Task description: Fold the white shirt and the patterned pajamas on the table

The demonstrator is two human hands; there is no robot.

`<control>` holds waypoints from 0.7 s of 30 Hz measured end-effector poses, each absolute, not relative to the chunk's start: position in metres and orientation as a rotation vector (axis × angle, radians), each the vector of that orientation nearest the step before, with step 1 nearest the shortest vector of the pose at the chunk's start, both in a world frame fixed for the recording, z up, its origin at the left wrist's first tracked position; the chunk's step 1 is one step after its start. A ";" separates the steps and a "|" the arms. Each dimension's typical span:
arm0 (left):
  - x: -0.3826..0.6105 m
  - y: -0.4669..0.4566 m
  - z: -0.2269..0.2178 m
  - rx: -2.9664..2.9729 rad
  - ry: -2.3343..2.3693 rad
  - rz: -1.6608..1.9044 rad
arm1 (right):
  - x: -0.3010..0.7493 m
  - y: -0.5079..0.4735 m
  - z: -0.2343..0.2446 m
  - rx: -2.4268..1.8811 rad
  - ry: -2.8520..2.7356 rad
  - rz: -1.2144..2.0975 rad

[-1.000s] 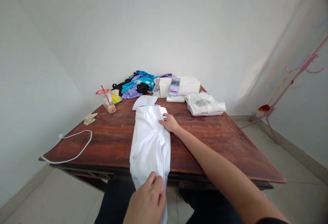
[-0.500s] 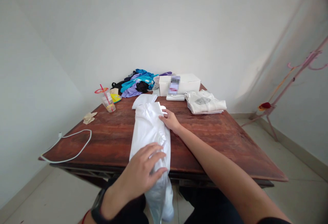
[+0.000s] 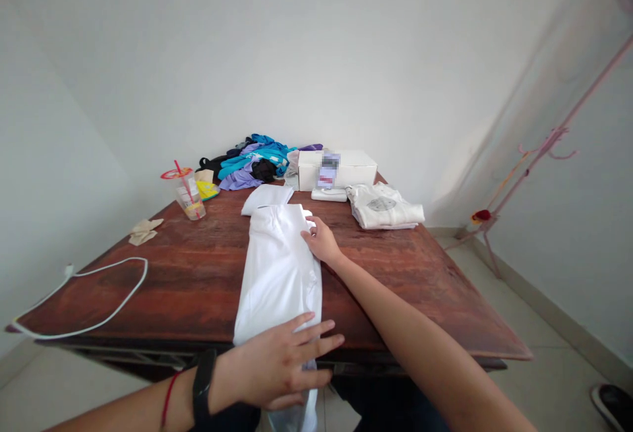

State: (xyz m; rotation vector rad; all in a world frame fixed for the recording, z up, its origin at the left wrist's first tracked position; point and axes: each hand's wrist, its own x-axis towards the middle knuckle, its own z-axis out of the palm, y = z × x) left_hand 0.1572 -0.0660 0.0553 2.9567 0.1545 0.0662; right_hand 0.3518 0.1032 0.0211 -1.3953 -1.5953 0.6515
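Note:
A white garment (image 3: 279, 267) lies folded into a long strip down the middle of the wooden table (image 3: 420, 287), its lower end hanging over the near edge. My left hand (image 3: 281, 366) lies flat on that lower end at the table's edge, fingers spread. My right hand (image 3: 320, 242) rests on the garment's right side near its top, fingers stretched out on the cloth. A black band and a red string are on my left wrist.
At the back lie a heap of coloured clothes (image 3: 252, 161), a white box (image 3: 339, 168), a folded white shirt (image 3: 383, 206) and a smaller white folded piece (image 3: 267, 196). A plastic cup with straw (image 3: 188, 198), a crumpled tissue (image 3: 142, 231) and a white cable (image 3: 84, 293) sit left. A pink stand (image 3: 534, 155) is right.
My left hand came up from below the table edge and now presses flat on the garment's lower end. The right hand stayed near the top. The view shifted slightly.

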 end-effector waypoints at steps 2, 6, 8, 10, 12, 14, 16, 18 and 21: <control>0.157 -0.060 0.062 2.931 0.135 0.106 | 0.352 0.105 0.019 -1.388 -1.581 0.683; 0.162 -0.052 0.066 2.931 0.050 0.224 | 0.354 0.106 0.015 -1.402 -1.629 0.697; 0.169 -0.051 0.061 2.960 -0.078 0.255 | 0.354 0.107 0.013 -1.406 -1.641 0.697; 0.179 -0.053 0.053 2.992 -0.223 0.247 | 0.354 0.108 0.012 -1.400 -1.639 0.712; 0.191 -0.055 0.043 3.022 -0.317 0.196 | 0.354 0.108 0.011 -1.388 -1.638 0.730; 0.202 -0.057 0.032 3.060 -0.338 0.145 | 0.354 0.108 0.012 -1.386 -1.637 0.730; 0.212 -0.057 0.023 3.103 -0.356 0.107 | 0.354 0.106 0.013 -1.384 -1.631 0.726; 0.219 -0.055 0.017 3.122 -0.403 0.021 | 0.354 0.105 0.014 -1.383 -1.629 0.718; 0.227 -0.049 0.020 2.995 -0.455 -0.040 | 0.353 0.105 0.014 -1.399 -1.642 0.662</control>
